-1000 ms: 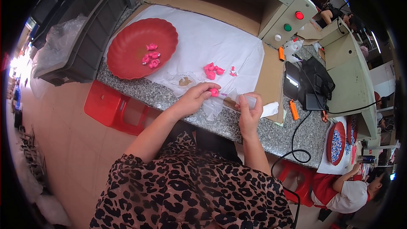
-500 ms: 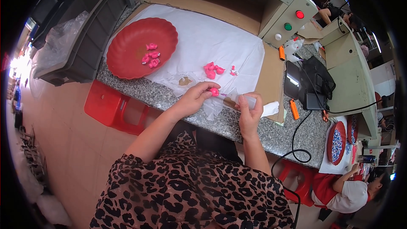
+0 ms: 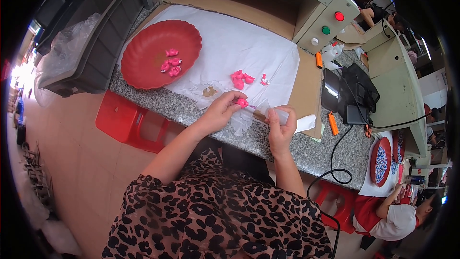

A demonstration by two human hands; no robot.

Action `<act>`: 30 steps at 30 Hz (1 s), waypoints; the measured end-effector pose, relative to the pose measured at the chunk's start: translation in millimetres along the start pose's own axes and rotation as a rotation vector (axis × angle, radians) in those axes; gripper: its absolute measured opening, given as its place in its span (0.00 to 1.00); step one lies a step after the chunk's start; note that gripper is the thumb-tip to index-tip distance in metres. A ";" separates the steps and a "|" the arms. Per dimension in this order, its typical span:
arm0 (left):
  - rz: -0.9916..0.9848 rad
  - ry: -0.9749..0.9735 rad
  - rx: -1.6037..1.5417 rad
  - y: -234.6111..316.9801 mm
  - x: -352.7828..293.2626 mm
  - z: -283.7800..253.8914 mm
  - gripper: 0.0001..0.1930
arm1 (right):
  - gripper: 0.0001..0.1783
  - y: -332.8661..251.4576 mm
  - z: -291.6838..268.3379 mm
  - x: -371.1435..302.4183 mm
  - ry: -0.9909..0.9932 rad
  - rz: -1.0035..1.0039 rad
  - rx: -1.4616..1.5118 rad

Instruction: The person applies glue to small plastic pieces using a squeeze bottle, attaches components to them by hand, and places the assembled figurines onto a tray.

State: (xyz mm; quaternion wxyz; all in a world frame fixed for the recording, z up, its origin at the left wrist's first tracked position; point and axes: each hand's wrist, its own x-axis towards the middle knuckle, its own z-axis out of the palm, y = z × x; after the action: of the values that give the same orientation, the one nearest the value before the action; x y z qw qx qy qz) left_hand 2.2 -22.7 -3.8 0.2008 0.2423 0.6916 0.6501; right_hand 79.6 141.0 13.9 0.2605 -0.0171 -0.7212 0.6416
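Between the thumb and fingers of my left hand (image 3: 216,116) is a small pink plastic figure piece (image 3: 241,102). My right hand (image 3: 281,136) is closed around a translucent squeeze bottle (image 3: 261,111) with a thin nozzle, lying tilted with its tip at the pink piece; I cannot tell whether they touch. Beyond my hands, several loose pink pieces (image 3: 237,80) sit in a cluster on white paper (image 3: 218,38), beside small red-and-white parts (image 3: 264,80). Farther left, a scalloped red dish (image 3: 143,50) holds several pink figures (image 3: 173,62).
Crumpled film (image 3: 242,123) lies under my hands on the granite bench (image 3: 306,153). To the right are a white tissue (image 3: 305,123), orange lighters (image 3: 333,123), a phone (image 3: 330,89) and a black cable (image 3: 330,160). A grey crate (image 3: 103,50) stands left; a co-worker (image 3: 393,218) sits right.
Almost nothing differs. Both hands keep their places, with the pink piece and the bottle nozzle held close together.
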 end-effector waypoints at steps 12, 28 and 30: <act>0.010 0.023 -0.040 2.2 0.0 0.6 0.12 | 0.09 -1.3 1.7 -2.2 0.007 0.018 0.027; 0.005 0.053 -0.238 -0.3 1.2 2.4 0.11 | 0.10 -6.8 5.5 -0.9 0.118 0.201 0.185; 0.024 0.063 -0.263 2.2 0.7 3.2 0.11 | 0.10 -4.2 1.9 5.5 0.154 0.273 0.397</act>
State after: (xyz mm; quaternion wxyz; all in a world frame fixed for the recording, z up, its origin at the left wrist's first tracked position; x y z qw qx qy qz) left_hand 3.6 -19.6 -1.8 0.2014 0.2016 0.6036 0.7446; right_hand 75.4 140.5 19.7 0.2240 -0.1117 -0.5500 0.7967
